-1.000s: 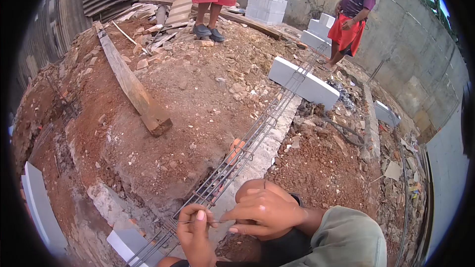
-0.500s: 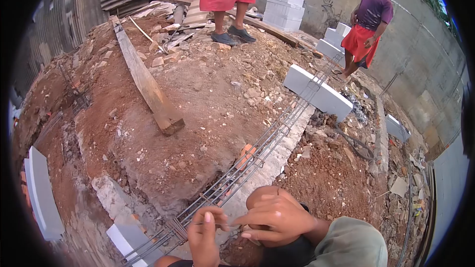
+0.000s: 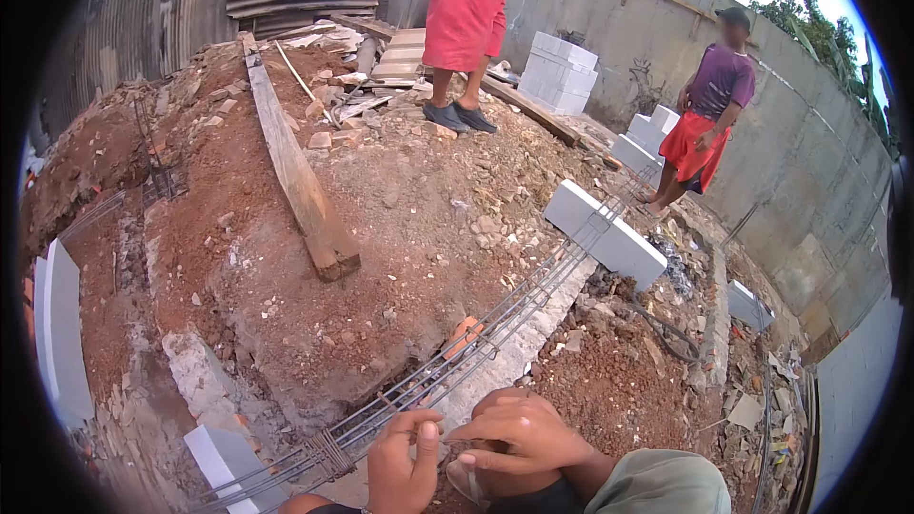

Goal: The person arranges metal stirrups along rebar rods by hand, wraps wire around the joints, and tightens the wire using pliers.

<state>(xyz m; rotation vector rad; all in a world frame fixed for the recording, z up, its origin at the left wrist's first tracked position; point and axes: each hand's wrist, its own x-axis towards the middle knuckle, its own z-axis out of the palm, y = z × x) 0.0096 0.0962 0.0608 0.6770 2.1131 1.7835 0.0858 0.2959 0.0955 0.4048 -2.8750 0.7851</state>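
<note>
My left hand is closed, thumb up against the curled fingers, low in the middle of the view. Facing it, my right hand pinches what looks like a thin wire, barely visible in the small gap between the two hands. Just beyond my hands runs a long rebar cage, its bars bound by a cluster of wire ties left of my left hand. Under the cage lies a concrete strip. A sandal shows below my right hand.
A white block lies under the cage's far end; another white block is at lower left. A wooden plank rests on the dirt mound. Two people stand beyond, one in red shorts, another in a purple shirt. Stacked blocks stand behind.
The view has tilted up slightly, showing more wall and sky. My hands stay close together, having shifted slightly. The person in red shorts now shows a forearm and hand.
</note>
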